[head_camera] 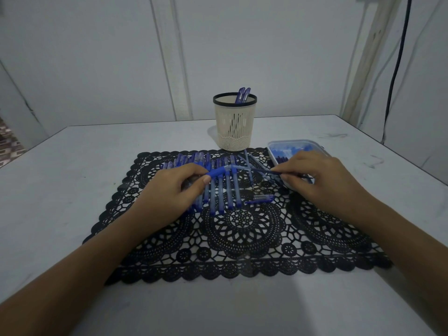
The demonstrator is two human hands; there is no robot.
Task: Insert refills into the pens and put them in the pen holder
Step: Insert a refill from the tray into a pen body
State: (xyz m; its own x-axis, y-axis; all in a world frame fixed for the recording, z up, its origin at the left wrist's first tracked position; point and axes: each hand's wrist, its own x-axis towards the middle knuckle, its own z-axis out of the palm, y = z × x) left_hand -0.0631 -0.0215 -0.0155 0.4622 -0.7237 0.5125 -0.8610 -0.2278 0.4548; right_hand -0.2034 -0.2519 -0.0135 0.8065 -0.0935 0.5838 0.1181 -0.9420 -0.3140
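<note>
One pen holder (234,128), one mat (242,241), two pens (240,95) (standing inside).

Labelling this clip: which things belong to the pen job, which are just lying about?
Job: pen barrel in left hand, refill in right hand, row of pens, loose cap, plastic box, pen holder.
Lying about: lace mat, table, wall cable.

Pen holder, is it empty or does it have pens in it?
Not empty: blue pens poke up past the black rim of the pen holder, leaning right.

Black lacy mat (242,229), perforated plastic holder (234,127)
</note>
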